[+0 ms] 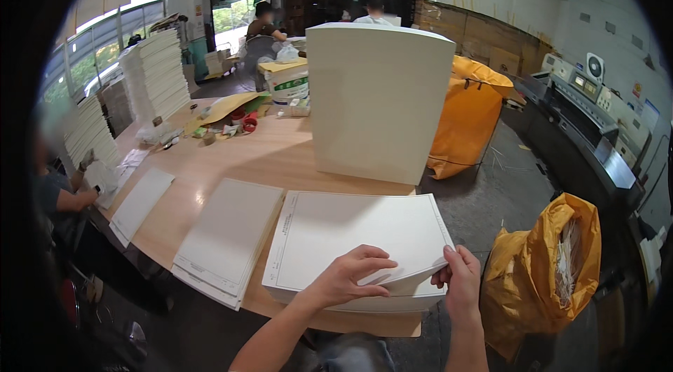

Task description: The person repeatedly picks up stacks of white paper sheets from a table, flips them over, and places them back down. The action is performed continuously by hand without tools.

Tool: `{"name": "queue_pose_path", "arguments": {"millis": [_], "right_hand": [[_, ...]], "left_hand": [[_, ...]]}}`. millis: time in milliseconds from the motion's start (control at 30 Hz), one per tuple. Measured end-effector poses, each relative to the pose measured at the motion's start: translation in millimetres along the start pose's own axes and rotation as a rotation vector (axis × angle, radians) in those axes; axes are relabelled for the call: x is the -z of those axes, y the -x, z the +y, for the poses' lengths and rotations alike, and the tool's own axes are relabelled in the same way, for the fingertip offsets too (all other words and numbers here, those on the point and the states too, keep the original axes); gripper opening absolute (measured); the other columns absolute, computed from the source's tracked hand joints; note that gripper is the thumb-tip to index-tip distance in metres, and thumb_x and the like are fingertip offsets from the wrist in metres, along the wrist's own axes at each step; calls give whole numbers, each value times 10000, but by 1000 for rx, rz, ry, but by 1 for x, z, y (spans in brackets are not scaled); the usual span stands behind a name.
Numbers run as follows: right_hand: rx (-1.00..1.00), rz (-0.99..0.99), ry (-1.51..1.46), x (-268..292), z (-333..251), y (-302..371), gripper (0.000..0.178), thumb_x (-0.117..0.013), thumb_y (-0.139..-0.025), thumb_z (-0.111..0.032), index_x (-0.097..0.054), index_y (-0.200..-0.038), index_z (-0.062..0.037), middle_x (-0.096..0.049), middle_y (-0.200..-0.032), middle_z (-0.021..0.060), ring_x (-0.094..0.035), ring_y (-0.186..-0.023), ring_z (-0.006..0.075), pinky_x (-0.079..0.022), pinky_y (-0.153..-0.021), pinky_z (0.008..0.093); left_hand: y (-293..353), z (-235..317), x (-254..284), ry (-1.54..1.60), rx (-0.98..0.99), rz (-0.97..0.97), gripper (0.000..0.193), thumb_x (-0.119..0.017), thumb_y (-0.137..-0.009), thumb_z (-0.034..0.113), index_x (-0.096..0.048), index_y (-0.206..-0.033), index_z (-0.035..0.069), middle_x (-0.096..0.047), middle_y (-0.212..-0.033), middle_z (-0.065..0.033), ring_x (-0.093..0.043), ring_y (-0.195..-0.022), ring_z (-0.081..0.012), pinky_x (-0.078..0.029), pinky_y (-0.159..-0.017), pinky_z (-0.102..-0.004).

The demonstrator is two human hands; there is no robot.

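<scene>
A thick stack of large white printed sheets point(357, 225) lies in front of me near the table's edge. My left hand point(350, 275) is over the near side of this stack, its thumb and fingers spread apart and nothing gripped between them. At the stack's near right corner, my right hand point(459, 275) pinches the edge of a paper sheet point(413, 274) between thumb and fingers. The near edge of that sheet looks bowed up a little. How many sheets are in the pinch cannot be made out. To the left is a lower pile of similar sheets point(228, 232).
Behind my stack rises a tall block of paper point(378, 106). A thin paper pile point(140, 204) lies farther left, near a co-worker's hand point(87, 160). Tape rolls point(249, 123) and a white bucket point(287, 85) stand beyond. An orange sack point(540, 274) of paper strips is at right.
</scene>
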State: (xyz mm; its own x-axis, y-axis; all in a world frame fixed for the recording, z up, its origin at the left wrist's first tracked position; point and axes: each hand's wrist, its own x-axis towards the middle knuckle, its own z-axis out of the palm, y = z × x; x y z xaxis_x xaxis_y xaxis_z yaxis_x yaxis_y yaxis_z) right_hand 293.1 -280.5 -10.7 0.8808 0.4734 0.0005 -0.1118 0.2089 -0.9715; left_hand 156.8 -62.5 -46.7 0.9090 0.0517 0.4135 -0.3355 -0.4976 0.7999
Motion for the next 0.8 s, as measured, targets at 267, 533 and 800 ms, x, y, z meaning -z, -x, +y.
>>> {"name": "queue_pose_path", "arguments": {"millis": [267,533,800], "right_hand": [[69,-3,318,-1,-7,-1,463,-694,-1068,-405,-570,-778,-66,-581,-625,11,-579,-531,108,-462,-524,274],[-44,-73,-23,3,-3,-6,352,-626,-1087,-240,-572,-784,-69,-568,-645,17,-611,-566,118,-457,-525,271],[55,-61,101,5,-3,-2,398,-673,-1082,-328,-564,-784,-87,-600,-651,9,-592,-542,100,-426,-498,231]], "left_hand": [[-1,7,-7,300,196,143,490,-829,-941,112,-696,-1413,131,-661,-1342,-120,-676,-1205,-277,-567,-1043,-381],[-2,9,-3,-50,27,7,479,-877,-889,165,-732,-1344,127,-662,-1334,-115,-657,-1226,-283,-549,-1042,-385],[-2,7,-2,-11,29,10,502,-911,-856,223,-738,-1315,118,-664,-1334,-95,-647,-1234,-267,-548,-1045,-390]]}}
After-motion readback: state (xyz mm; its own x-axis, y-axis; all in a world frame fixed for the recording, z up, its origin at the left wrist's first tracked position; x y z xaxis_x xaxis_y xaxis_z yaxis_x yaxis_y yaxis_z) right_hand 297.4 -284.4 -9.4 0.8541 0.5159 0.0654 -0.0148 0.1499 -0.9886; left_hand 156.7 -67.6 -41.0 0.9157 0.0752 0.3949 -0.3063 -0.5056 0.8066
